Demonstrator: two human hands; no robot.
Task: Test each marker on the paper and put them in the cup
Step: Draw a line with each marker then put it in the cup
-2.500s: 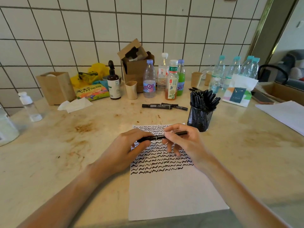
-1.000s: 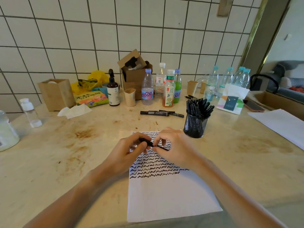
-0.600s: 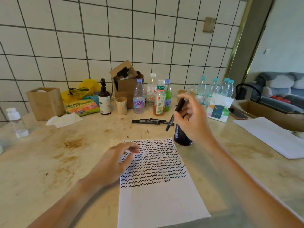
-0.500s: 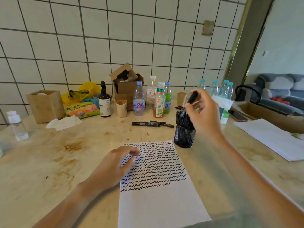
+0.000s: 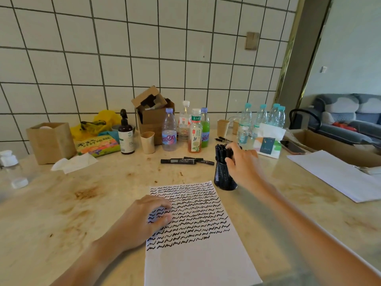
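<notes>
The right hand (image 5: 242,164) is held over the black wire-mesh cup (image 5: 224,174), its fingers (image 5: 232,150) curled down onto the caps of the black markers packed upright inside (image 5: 221,150). Whether one marker is pinched or the bundle is only being pressed cannot be told; the fingertips are hidden among the caps. The thumb is laid against the near side of the cup's rim, seemingly so the cup is steadied while a marker is seated in the crowded bunch.

The left hand (image 5: 144,219) is rested on the left edge of the white sheet of paper (image 5: 198,254), fingers loosely curled and held together, nothing gripped. The sheet is judged to be pinned this way so it will not slide under a marker stroke. Rows of black wavy test marks are spread across its upper half; the lower half is bare.

The cup is stood just beside the paper's far right corner, within easy reach of the writing hand. Beyond the paper, two black markers (image 5: 186,161) are left lying on the beige stained stone counter (image 5: 61,213), well apart from both hands and presumably still to be tested. Further back, plastic drink bottles (image 5: 169,131), a brown cardboard box (image 5: 153,114) and a paper cup (image 5: 147,142) are lined along the white tiled wall (image 5: 123,58).
</notes>
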